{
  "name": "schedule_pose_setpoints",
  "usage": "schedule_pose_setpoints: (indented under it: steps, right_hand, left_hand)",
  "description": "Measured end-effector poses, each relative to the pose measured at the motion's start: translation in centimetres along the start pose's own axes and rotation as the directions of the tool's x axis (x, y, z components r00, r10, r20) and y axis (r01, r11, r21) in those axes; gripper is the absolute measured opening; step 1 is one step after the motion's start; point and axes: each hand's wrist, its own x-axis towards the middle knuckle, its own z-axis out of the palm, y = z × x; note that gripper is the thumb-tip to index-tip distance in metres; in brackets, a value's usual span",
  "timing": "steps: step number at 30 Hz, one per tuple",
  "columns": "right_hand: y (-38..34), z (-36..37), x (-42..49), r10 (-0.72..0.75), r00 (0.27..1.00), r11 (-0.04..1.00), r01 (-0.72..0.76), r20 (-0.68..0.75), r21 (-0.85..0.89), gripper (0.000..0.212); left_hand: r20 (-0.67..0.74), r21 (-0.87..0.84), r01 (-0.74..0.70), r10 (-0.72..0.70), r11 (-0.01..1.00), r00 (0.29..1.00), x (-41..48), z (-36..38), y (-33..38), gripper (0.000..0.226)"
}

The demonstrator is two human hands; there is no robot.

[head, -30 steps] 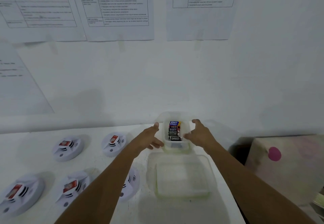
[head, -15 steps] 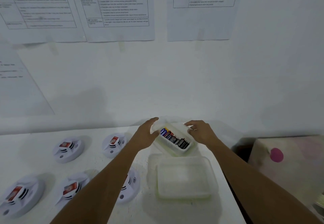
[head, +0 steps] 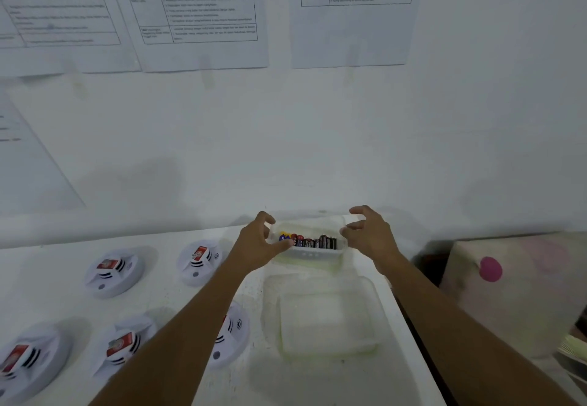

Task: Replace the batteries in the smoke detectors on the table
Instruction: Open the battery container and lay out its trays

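Observation:
A small clear container (head: 313, 255) filled with batteries (head: 313, 242) lies sideways on the white table (head: 178, 297) next to the back wall. My left hand (head: 259, 245) holds its left end, thumb on the front wall and fingers curled over the rim. My right hand (head: 370, 235) hovers at its right end, with loosely curled fingers off the rim and the thumb tip at the corner. Several white round smoke detectors lie face down on the left, each showing a red battery: one (head: 111, 272), another (head: 198, 261), a third (head: 124, 342). My left forearm partly hides one more smoke detector (head: 233, 332).
A larger translucent tub (head: 270, 310) with nothing in it stands in front of the battery container. The table's right edge (head: 409, 326) runs just past it. Beyond the edge sits a pale box with a pink dot (head: 490, 269). Printed sheets (head: 203, 15) hang on the wall.
Both hands turned the battery container from lengthwise to sideways and set it down by the wall. My right hand's fingers have come off its rim.

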Motion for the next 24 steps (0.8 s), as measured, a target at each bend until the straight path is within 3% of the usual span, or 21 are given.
schedule_pose_setpoints:
  steps: [7,15,20,24]
  right_hand:
    - [0.9,0.6,-0.3,0.018,0.997,0.996,-0.011,0.075,-0.089,0.042]
    - [0.7,0.5,-0.3,0.030,0.996,0.987,-0.016,0.089,-0.159,0.043]
    - [0.6,0.2,-0.3,0.024,0.994,0.985,-0.005,0.104,-0.174,0.042]
    - [0.5,-0.3,0.1,0.018,0.994,0.984,0.001,0.110,-0.177,0.041]
  left_hand:
    - [-0.003,0.029,0.001,-0.001,1.000,1.000,-0.3,0.4,0.2,0.069]
    - [-0.037,-0.037,-0.009,0.008,0.999,0.999,-0.8,0.4,0.0,0.074]
    - [-0.095,0.009,-0.033,0.034,0.999,0.995,-1.3,1.0,0.3,0.071]
    - [-0.022,-0.024,0.023,-0.024,0.999,0.999,-1.4,0.9,0.7,0.072]
